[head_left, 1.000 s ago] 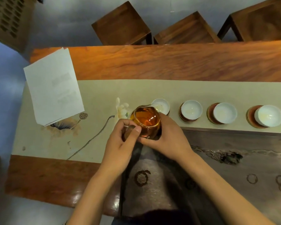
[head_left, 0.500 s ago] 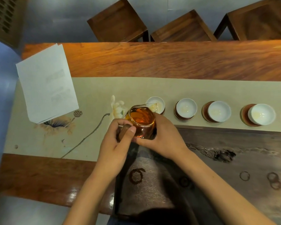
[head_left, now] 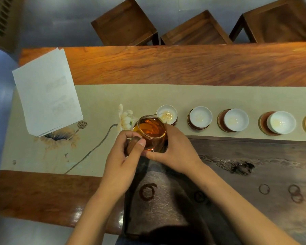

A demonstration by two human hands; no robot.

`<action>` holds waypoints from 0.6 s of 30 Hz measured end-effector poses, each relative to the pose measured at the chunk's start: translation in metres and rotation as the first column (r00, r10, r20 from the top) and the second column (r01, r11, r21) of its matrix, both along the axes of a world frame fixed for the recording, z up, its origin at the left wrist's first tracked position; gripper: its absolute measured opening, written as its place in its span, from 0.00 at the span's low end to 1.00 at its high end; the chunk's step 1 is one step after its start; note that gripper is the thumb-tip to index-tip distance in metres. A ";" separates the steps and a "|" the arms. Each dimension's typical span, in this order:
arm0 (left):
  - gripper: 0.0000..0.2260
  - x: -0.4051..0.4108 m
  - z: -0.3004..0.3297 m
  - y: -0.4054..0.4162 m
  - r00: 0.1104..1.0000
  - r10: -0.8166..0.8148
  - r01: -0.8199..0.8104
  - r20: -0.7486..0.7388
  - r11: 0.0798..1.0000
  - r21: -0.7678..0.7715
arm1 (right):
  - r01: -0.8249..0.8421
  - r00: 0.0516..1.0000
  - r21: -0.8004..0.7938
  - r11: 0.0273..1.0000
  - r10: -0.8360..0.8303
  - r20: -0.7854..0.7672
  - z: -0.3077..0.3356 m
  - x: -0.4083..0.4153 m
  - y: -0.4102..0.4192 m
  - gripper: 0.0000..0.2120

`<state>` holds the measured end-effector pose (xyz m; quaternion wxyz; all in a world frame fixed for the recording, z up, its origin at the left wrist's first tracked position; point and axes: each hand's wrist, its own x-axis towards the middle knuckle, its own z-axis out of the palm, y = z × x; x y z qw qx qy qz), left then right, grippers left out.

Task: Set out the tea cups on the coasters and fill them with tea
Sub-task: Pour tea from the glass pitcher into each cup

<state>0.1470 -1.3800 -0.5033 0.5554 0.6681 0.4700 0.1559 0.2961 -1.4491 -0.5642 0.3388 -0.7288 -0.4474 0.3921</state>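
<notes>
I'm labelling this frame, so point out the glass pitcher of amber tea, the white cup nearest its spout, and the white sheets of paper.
Glass pitcher of amber tea (head_left: 151, 132), head view, on the tea surface.
White porcelain cup nearest the spout (head_left: 168, 113), head view, inside its bowl.
White sheets of paper (head_left: 46, 92), head view, middle of the top sheet.

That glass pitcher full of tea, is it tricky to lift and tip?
Probably. The glass pitcher looks nearly full of amber tea, so likely heavy and apt to slosh. Smooth glass may be slippery and fragile; the left hand grips its wooden handle while the right hand steadies it.
</notes>
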 end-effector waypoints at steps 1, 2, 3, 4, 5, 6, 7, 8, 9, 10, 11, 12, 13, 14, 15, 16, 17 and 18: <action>0.08 0.000 0.000 0.000 1.000 0.000 0.000 -0.002 1.000 0.001 | 0.000 1.000 0.004 1.000 0.000 -0.001 0.000 0.000 0.000 0.38; 0.08 0.000 0.001 0.000 1.000 0.000 0.000 -0.002 1.000 -0.001 | 0.004 1.000 0.008 1.000 -0.004 -0.005 0.000 0.000 -0.001 0.38; 0.08 0.000 0.001 0.000 1.000 0.000 0.000 0.000 1.000 -0.003 | 0.011 1.000 0.011 1.000 -0.011 -0.011 0.000 -0.001 -0.001 0.38; 0.08 0.000 0.001 0.000 1.000 0.000 0.000 0.002 1.000 -0.003 | 0.017 1.000 0.010 1.000 -0.017 -0.018 0.001 -0.001 -0.001 0.38; 0.09 0.000 0.001 0.000 1.000 0.000 0.000 0.002 1.000 -0.003 | 0.019 1.000 0.007 1.000 -0.018 -0.024 0.001 -0.001 -0.001 0.38; 0.09 0.000 0.001 0.000 1.000 -0.002 0.002 0.000 1.000 -0.002 | 0.017 0.999 0.002 1.000 -0.017 -0.027 0.001 0.000 -0.001 0.38; 0.10 0.000 0.002 0.000 1.000 -0.003 0.003 -0.005 1.000 -0.001 | 0.016 0.999 -0.001 1.000 -0.016 -0.030 0.001 0.000 -0.001 0.38; 0.10 0.001 0.001 0.000 1.000 -0.003 0.003 -0.008 1.000 -0.001 | 0.017 0.999 0.001 1.000 -0.017 -0.035 0.002 0.000 -0.001 0.37; 0.10 0.001 0.001 0.000 1.000 -0.002 0.002 -0.008 1.000 0.000 | 0.021 0.999 0.008 1.000 -0.020 -0.041 0.002 0.000 -0.002 0.37; 0.10 0.001 0.001 0.000 1.000 -0.001 0.001 -0.006 1.000 0.001 | 0.023 0.999 0.015 1.000 -0.022 -0.044 0.003 0.000 -0.002 0.36; 0.09 0.001 0.002 -0.001 1.000 0.000 0.000 -0.002 1.000 0.003 | 0.022 0.999 0.018 1.000 -0.021 -0.045 0.003 0.000 -0.002 0.36; 0.09 0.001 0.002 -0.001 1.000 0.001 -0.001 0.001 1.000 0.004 | 0.020 0.999 0.016 1.000 -0.019 -0.043 0.003 0.000 -0.003 0.36; 0.09 0.001 0.002 -0.001 1.000 0.000 0.000 0.001 1.000 0.004 | 0.018 0.999 0.009 1.000 -0.018 -0.042 0.002 0.000 -0.003 0.36; 0.09 0.001 0.002 -0.002 1.000 -0.001 0.001 -0.001 1.000 0.006 | 0.015 0.999 0.000 1.000 -0.015 -0.040 0.002 0.000 -0.003 0.37; 0.09 0.001 0.003 -0.002 1.000 -0.002 0.002 -0.005 1.000 0.007 | 0.012 0.999 -0.009 1.000 -0.013 -0.038 0.001 0.000 -0.003 0.37; 0.09 0.001 0.003 -0.002 1.000 -0.002 0.002 -0.011 1.000 0.009 | 0.010 0.999 -0.017 1.000 -0.011 -0.035 0.001 0.000 -0.003 0.38; 0.10 0.001 0.003 -0.002 1.000 -0.001 0.001 -0.015 1.000 0.010 | 0.010 0.999 -0.022 1.000 -0.010 -0.034 0.000 0.001 -0.004 0.38; 0.10 0.001 0.003 -0.002 1.000 0.001 -0.001 -0.018 1.000 0.009 | 0.010 0.999 -0.023 1.000 -0.011 -0.034 0.001 0.001 -0.004 0.38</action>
